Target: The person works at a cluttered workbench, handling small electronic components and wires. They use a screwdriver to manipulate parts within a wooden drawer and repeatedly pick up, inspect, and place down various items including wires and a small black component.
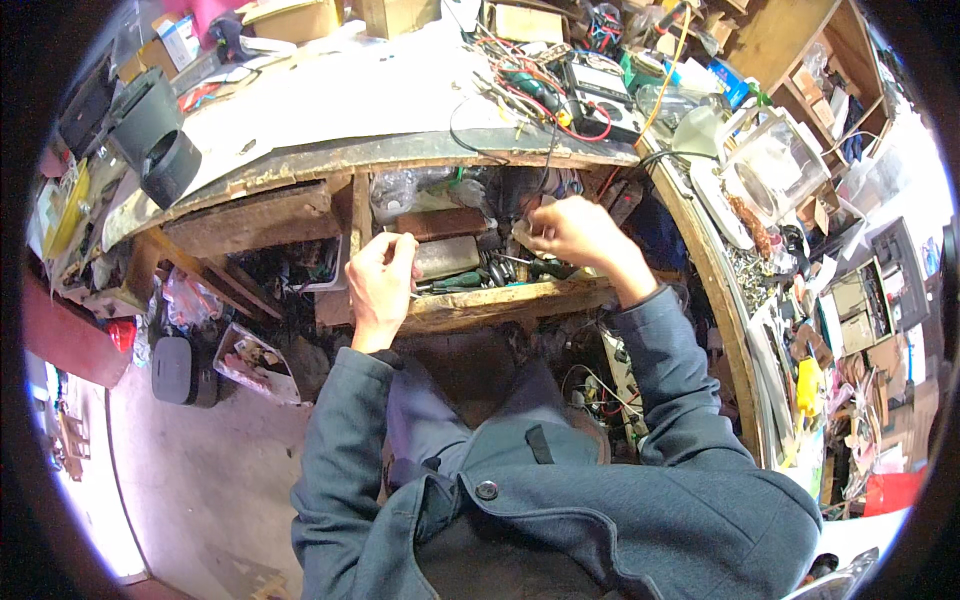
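An open wooden drawer (510, 299) juts from under the workbench in front of me. My left hand (378, 285) is at its left side, thumb and fingers pinched together; whatever they hold is hidden. Over the right part of the drawer hovers my right hand (578, 236), fingers curled, with a small pale piece at the fingertips too small to name. Between the hands lie a reddish-brown block (440, 223) and a beige-grey block (447, 257). Dark green tool handles (456, 283) sit along the drawer's front. Behind the blocks is crumpled clear plastic (400, 192).
The benchtop (340, 110) carries a pale sheet. Tangled red and black leads (545, 95) lie at its back right, and dark cylindrical containers (160, 135) stand at the left. A cluttered side bench (715, 300) runs along my right. A white bin (257, 363) stands on the floor.
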`<state>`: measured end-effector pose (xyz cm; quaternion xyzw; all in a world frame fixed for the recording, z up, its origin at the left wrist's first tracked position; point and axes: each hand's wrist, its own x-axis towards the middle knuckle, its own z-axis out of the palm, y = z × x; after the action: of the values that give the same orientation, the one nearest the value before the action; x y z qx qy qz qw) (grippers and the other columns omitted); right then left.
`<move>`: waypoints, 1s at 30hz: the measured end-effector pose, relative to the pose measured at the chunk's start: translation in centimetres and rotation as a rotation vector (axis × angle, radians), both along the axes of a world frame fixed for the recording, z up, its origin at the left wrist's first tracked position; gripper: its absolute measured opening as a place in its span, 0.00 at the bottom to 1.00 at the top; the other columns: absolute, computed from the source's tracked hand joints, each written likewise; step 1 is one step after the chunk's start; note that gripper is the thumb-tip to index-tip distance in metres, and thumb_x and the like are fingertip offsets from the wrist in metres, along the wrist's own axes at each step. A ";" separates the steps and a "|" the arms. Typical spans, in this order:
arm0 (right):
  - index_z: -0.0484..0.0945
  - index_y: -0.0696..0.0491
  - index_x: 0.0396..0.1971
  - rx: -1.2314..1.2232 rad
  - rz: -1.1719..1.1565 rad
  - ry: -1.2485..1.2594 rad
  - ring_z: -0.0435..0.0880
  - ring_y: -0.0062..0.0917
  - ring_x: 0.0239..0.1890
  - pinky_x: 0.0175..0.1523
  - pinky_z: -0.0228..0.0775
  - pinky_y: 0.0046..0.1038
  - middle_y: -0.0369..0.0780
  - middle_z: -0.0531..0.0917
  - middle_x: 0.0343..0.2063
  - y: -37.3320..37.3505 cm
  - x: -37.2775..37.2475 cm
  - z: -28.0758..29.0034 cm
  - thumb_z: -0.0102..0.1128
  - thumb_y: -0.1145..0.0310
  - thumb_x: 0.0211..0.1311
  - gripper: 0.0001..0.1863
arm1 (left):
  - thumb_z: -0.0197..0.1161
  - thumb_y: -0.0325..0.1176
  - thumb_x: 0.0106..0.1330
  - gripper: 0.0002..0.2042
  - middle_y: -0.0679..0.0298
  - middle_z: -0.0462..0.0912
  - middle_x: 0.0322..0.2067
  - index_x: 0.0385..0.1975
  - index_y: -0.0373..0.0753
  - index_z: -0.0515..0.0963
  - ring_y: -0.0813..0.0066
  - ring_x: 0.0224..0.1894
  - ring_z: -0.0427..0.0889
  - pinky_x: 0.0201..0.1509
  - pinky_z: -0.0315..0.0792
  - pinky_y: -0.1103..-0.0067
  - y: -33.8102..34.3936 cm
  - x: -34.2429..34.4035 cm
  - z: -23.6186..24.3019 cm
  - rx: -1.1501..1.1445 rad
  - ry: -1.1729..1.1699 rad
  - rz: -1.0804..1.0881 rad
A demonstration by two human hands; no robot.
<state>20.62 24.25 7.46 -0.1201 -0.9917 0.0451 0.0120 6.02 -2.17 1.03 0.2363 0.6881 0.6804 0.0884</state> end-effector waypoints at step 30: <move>0.80 0.53 0.38 0.100 -0.076 0.338 0.87 0.46 0.35 0.39 0.79 0.48 0.47 0.86 0.31 -4.6 -1.1 -5.3 0.65 0.64 0.60 0.10 | 0.64 0.36 0.74 0.12 0.65 0.85 0.20 0.33 0.33 0.85 0.83 0.21 0.80 0.26 0.71 0.81 -0.1 -0.4 0.0 -0.148 0.024 -0.075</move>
<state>19.56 19.60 2.15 -0.1476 -0.9713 0.0150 0.1859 5.62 -2.26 1.01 0.2627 0.7283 0.6209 0.1226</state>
